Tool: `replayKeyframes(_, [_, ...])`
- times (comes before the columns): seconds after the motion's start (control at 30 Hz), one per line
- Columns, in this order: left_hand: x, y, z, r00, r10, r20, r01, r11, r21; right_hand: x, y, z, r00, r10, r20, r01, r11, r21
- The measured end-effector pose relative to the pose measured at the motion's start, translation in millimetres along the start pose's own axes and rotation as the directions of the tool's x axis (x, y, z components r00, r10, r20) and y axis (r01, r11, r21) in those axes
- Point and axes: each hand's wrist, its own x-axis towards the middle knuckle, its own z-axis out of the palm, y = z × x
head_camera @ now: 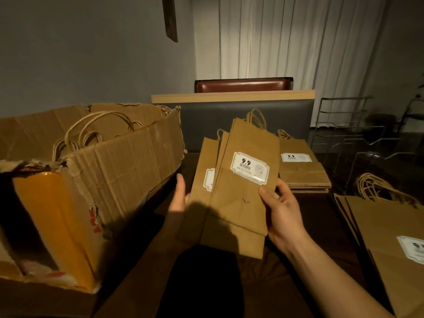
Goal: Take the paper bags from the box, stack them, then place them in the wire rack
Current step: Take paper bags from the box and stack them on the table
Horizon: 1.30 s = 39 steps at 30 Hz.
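At a dark bench in a dim room with pale curtains, you hold a fanned bundle of paper bags (three layers show), long axis running away from you, handles at the far end. Your right hand grips its right edge, thumb on top; your left hand supports the left edge, fingers hidden. Two stacks lie flat beside the wire rack; more bags stand in the torn box.

A café or eatery: upholstered booth seat, dark table, stacks of price-labelled takeaway bags
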Motion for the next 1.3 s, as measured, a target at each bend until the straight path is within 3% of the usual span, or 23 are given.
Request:
replayKeyframes(0.03, [-2,-1,1,1.0,0.013,-0.009,-0.012,0.999,0.03,1,-3,-1,0.998,-0.068,-0.014,0.067,0.997,-0.026])
replayKeyframes(0.13, [0,-10,-1,0.973,0.219,-0.067,-0.177,0.905,0.386,1,-4,-1,0.981,-0.191,-0.022,0.188,0.978,-0.094])
replayKeyframes(0.27, [2,-13,2,0.923,0.347,-0.167,-0.27,0.892,0.362,2,-10,-4,0.955,-0.293,-0.048,0.287,0.953,-0.096])
replayKeyframes(0.37, [0,-14,1,0.899,0.423,-0.113,-0.348,0.848,0.4,1,-11,-8,0.946,-0.324,-0.003,0.32,0.937,-0.137])
replayKeyframes(0.57, [-2,-23,3,0.939,0.344,-0.011,-0.308,0.852,0.424,-12,15,-1,0.965,-0.183,0.188,0.253,0.84,-0.481])
replayKeyframes(0.67, [-3,-23,3,0.95,0.313,-0.011,-0.275,0.85,0.45,-12,16,-3,0.974,-0.07,0.214,0.166,0.867,-0.469])
replayKeyframes(0.83, [1,-21,4,0.882,0.463,-0.089,-0.375,0.803,0.464,-12,18,2,0.973,-0.128,0.194,0.206,0.862,-0.464])
replayKeyframes(0.93, [2,-24,7,0.878,0.467,-0.102,-0.301,0.706,0.641,-11,22,2,0.969,-0.033,0.244,0.165,0.824,-0.542])
replayKeyframes(1.03, [2,-27,10,0.862,0.498,-0.099,-0.29,0.643,0.709,-12,22,-1,0.973,-0.088,0.214,0.199,0.791,-0.579])
replayKeyframes(1.2, [9,-31,5,0.898,0.435,-0.074,-0.277,0.687,0.672,-10,24,-2,0.979,-0.031,0.2,0.153,0.763,-0.629])
replayKeyframes(1.3, [11,-30,7,0.888,0.453,-0.076,-0.267,0.644,0.717,-8,24,1,0.983,-0.086,0.162,0.172,0.738,-0.652])
